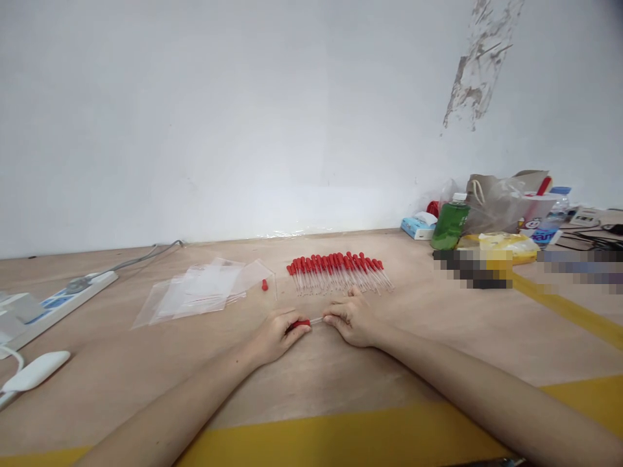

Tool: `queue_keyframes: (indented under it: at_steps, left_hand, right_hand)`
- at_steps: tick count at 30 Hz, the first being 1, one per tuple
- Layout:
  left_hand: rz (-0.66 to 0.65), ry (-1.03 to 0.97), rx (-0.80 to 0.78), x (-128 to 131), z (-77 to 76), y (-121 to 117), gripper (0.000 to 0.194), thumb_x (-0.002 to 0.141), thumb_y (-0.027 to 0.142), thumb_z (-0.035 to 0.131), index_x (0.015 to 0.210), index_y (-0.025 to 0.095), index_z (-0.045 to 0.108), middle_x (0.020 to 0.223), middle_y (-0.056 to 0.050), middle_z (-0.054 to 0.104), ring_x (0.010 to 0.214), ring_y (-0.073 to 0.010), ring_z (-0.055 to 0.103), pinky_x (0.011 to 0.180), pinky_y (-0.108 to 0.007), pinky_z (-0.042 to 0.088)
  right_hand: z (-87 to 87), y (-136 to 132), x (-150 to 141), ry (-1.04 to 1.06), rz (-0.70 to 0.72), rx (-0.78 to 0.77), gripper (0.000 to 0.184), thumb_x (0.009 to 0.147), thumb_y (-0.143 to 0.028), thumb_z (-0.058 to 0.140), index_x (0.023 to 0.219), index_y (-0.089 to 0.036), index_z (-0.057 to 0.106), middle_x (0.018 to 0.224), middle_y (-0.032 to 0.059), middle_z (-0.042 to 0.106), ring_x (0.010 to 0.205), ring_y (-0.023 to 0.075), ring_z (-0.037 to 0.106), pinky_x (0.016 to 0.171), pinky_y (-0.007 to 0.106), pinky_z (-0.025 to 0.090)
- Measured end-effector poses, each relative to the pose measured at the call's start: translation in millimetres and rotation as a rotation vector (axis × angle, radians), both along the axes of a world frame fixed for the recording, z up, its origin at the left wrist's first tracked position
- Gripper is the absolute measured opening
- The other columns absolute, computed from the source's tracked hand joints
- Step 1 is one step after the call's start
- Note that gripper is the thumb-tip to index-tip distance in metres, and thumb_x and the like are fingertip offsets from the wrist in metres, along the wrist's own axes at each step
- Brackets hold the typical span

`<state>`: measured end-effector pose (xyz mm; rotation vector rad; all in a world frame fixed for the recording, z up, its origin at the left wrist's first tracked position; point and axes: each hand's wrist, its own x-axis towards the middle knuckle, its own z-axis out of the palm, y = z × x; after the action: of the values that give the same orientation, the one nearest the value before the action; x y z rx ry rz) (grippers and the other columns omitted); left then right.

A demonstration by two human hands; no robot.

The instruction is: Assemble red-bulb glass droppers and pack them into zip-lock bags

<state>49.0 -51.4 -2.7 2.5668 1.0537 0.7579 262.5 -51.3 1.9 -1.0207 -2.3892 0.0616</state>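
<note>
My left hand (281, 334) is closed round the red rubber bulb (302, 323) of a dropper, just above the table. My right hand (354, 319) pinches the clear tube (316, 320) of the same dropper from the other side, its far end hidden in the fingers. Bulb and tube meet in line between the two hands. Just beyond them lies a row of several finished-looking droppers (335, 264), red bulbs away from me and clear tubes towards me. A single loose red bulb (265, 285) rests left of that row, beside a thin clear tube (276, 287).
Clear plastic bags (195, 295) lie spread at the left. A power strip (73, 305) with plugs and a white charger (39, 371) are further left. At the back right stand a tissue pack (417, 227), a green bottle (450, 222) and bags. Yellow tape (311, 436) runs along the front.
</note>
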Motion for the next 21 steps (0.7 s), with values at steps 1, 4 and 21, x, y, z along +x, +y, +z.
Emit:
queue_keyframes:
  at_steps: [1, 4, 21]
  left_hand:
    - [-0.003, 0.0, 0.014, 0.0, -1.0, 0.3, 0.025, 0.085, 0.034, 0.043, 0.084, 0.017, 0.061, 0.072, -0.002, 0.058, 0.067, -0.0125, 0.052, 0.061, -0.022, 0.041]
    - [-0.021, -0.006, 0.046, -0.1, -2.9, 0.8, 0.022, 0.085, 0.032, 0.044, 0.084, 0.017, 0.06, 0.072, -0.002, 0.057, 0.066, -0.0122, 0.051, 0.061, -0.022, 0.041]
    - [0.581, 0.081, 0.269, -53.9, -3.5, 57.8, 0.039, 0.081, 0.04, 0.046, 0.114, 0.02, 0.052, 0.115, -0.011, 0.047, 0.111, -0.0262, 0.041, 0.094, -0.039, 0.033]
  right_hand:
    - [0.2, -1.1, -1.7, -0.007, -0.004, -0.025, 0.02, 0.084, -0.023, 0.044, 0.078, -0.019, 0.063, 0.071, 0.0003, 0.062, 0.062, 0.01, 0.047, 0.072, 0.031, 0.023]
    - [-1.4, -1.9, -6.0, -0.024, -0.005, -0.098, 0.023, 0.085, -0.022, 0.041, 0.072, -0.017, 0.059, 0.068, -0.0005, 0.063, 0.059, 0.0094, 0.047, 0.071, 0.031, 0.023]
    - [7.1, 20.9, 1.7, 0.318, -0.245, -0.454, 0.012, 0.073, -0.025, 0.05, 0.069, -0.017, 0.058, 0.063, 0.0022, 0.062, 0.054, 0.0116, 0.053, 0.05, 0.022, 0.036]
